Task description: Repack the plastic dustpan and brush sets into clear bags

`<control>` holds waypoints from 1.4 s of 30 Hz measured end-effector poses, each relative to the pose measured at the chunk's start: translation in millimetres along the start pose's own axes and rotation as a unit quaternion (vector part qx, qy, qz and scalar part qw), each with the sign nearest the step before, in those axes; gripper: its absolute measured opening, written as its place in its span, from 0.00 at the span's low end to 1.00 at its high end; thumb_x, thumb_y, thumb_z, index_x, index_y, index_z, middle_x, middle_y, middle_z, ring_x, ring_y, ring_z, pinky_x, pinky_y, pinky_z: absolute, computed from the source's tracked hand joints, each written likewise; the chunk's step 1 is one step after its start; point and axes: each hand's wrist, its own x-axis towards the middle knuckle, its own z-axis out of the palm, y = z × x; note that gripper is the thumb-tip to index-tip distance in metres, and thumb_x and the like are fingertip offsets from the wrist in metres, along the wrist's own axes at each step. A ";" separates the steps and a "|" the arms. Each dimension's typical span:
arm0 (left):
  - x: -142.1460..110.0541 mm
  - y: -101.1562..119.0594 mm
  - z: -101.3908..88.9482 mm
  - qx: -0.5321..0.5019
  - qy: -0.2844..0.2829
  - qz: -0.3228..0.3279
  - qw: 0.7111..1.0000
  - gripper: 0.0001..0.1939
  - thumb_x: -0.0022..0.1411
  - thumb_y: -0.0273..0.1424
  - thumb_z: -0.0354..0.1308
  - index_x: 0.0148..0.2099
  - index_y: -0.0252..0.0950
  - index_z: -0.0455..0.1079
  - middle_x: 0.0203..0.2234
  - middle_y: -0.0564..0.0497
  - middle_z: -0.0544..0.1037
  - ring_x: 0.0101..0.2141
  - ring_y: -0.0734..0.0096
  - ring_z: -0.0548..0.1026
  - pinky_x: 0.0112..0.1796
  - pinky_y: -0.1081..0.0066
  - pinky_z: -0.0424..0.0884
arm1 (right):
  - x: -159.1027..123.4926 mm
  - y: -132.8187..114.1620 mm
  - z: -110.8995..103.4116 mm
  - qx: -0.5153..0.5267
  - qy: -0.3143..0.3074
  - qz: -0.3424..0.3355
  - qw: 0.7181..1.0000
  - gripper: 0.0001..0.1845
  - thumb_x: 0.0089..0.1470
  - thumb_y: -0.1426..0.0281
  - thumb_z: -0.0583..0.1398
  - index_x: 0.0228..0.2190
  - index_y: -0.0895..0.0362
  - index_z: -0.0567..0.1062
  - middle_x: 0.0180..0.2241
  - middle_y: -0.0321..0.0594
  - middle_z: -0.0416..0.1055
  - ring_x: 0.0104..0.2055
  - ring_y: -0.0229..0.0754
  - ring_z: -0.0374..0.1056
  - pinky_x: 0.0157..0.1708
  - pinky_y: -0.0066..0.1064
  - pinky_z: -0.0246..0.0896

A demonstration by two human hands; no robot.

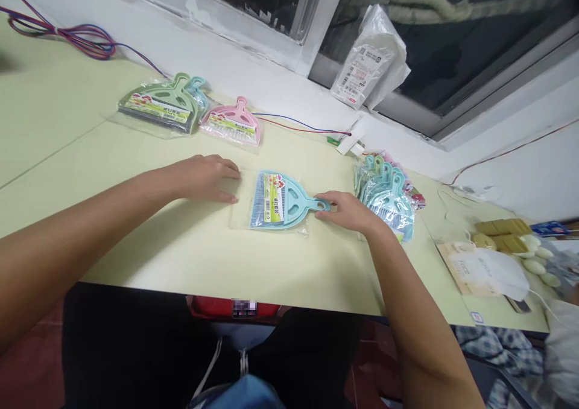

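Note:
A light-blue mini dustpan and brush set (294,199) lies flat on the table in a clear bag, a printed card across it and its handle to the right. My right hand (346,211) pinches the handle end between thumb and fingers. On the other side, my left hand (205,178) rests by the bag's loose left edge, its fingers and thumb apart and nothing in them. Whether its fingertips touch the film I cannot tell.
Behind lie a green dustpan set (158,104) over a blue one and a pink dustpan set (233,122). Several bagged sets (384,192) stand stacked at right. Coiled cable (85,40) runs along the wall. A mask (493,273) and a person's sleeve (563,336) are far right.

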 end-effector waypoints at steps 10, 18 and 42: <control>-6.5 -11.7 7.1 -0.048 0.050 0.043 0.997 0.38 0.60 0.57 0.58 0.64 0.39 0.73 0.63 0.42 0.72 0.60 0.44 0.68 0.59 0.53 0.61 | -5.0 -0.5 0.3 0.157 0.013 0.117 0.981 0.26 0.55 0.60 0.68 0.54 0.53 0.75 0.45 0.44 0.79 0.44 0.46 0.75 0.43 0.36 0.73; -26.3 -12.2 3.0 -0.099 0.048 0.061 0.992 0.26 0.60 0.52 0.61 0.51 0.39 0.80 0.55 0.45 0.78 0.51 0.54 0.76 0.54 0.62 0.67 | 9.0 -5.5 28.8 0.442 0.059 0.285 0.849 0.06 0.64 0.71 0.63 0.36 0.63 0.77 0.38 0.51 0.79 0.29 0.37 0.74 0.27 0.28 0.76; 40.1 17.3 34.6 -0.235 0.163 0.022 0.958 0.20 0.63 0.46 0.55 0.34 0.36 0.77 0.29 0.49 0.81 0.29 0.67 0.74 0.32 0.68 0.63 | 65.5 69.0 -49.9 0.129 0.048 0.228 0.964 0.19 0.59 0.76 0.60 0.52 0.60 0.80 0.41 0.44 0.80 0.29 0.33 0.68 0.24 0.21 0.61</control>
